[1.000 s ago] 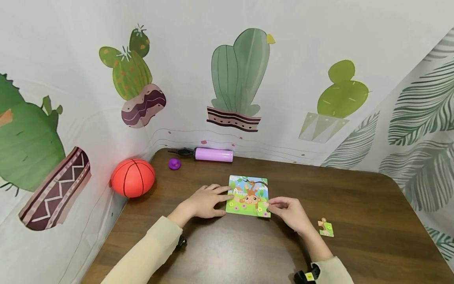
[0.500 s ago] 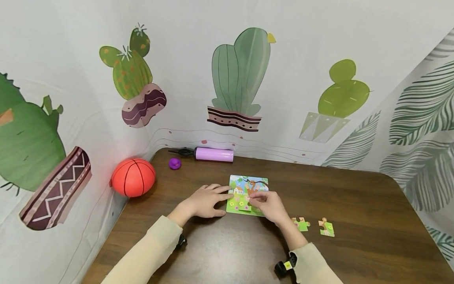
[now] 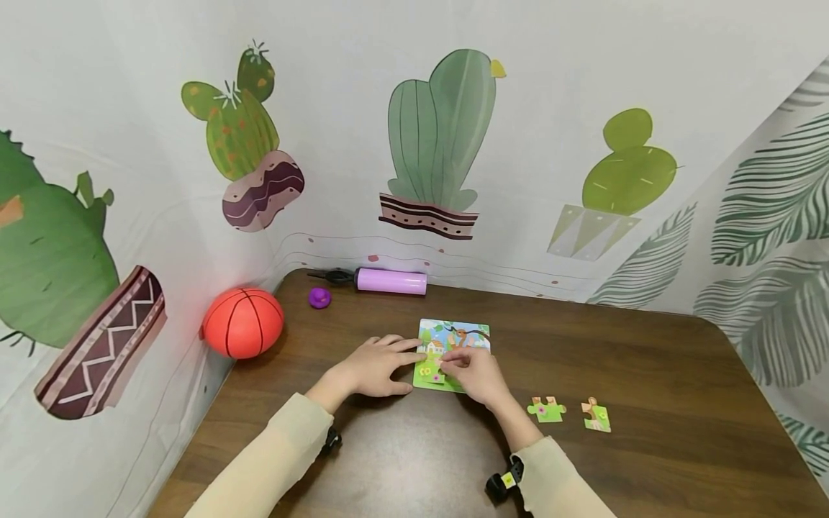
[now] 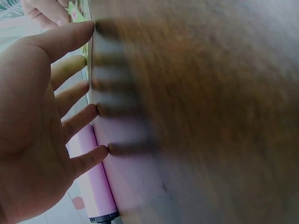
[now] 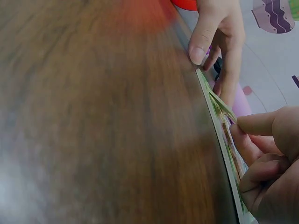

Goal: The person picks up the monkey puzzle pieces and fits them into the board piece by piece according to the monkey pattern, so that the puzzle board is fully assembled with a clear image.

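Note:
A square jigsaw puzzle board (image 3: 476, 332) with a monkey picture lies on the table. My left hand (image 3: 376, 368) rests flat at its left side, fingers spread, two fingertips over the board's edge. Between thumb and forefinger, my right hand (image 3: 478, 374) pinches a green puzzle piece (image 3: 429, 372) with flowers over the lower left of the board. In the right wrist view this piece (image 5: 223, 105) is tilted, its near side raised off the board. The right hand covers the board's lower right part.
Two loose puzzle pieces, one (image 3: 547, 411) nearer and one (image 3: 596, 416) farther right, lie on the brown table (image 3: 654, 374). At the back are a purple hand pump (image 3: 391, 282) and a small purple toy (image 3: 319, 298). A red ball (image 3: 243, 324) sits at the left edge.
My right hand has carried the pinched puzzle piece leftward across the board, from its lower right corner to its lower left. A loose piece has come into view behind the arm. The left hand stays put.

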The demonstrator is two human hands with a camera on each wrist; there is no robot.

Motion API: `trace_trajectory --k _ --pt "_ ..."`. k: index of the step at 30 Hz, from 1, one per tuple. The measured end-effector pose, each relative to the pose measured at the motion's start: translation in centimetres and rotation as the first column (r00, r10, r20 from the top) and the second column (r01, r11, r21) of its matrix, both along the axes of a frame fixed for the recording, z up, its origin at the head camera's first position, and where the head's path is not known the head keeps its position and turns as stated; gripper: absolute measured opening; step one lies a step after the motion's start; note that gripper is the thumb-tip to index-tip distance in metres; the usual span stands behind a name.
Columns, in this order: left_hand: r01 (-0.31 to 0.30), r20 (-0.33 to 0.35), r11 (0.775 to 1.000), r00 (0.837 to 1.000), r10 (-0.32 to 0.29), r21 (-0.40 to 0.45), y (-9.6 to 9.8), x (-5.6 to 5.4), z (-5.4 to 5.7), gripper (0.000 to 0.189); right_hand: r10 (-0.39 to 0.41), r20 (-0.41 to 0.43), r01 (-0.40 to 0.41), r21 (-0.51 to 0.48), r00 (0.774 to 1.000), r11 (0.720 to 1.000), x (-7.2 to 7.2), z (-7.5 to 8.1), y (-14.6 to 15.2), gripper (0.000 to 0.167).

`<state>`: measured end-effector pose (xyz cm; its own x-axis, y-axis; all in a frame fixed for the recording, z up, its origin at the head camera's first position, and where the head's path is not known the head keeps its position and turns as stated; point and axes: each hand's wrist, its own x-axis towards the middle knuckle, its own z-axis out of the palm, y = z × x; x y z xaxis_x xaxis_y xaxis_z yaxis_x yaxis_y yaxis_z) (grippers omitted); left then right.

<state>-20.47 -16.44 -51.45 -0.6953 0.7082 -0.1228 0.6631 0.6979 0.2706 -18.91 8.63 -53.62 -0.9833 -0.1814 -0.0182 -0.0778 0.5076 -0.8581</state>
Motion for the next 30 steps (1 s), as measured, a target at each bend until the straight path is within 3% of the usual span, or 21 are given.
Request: trace_trajectory --k 13,30 --pt "0.012 0.011 1.0 1.0 -0.012 -0.023 -0.1 0.1 -0.1 0.064 0.008 -0.008 -0.008 0.076 1.0 0.997 -0.4 -0.4 -0.6 0.006" --pt "0.009 -0.008 0.998 1.0 -0.009 -0.058 0.1 0.2 -0.1 0.062 -0.011 -0.017 0.012 0.058 1.0 0.998 -0.3 0.6 1.2 0.007"
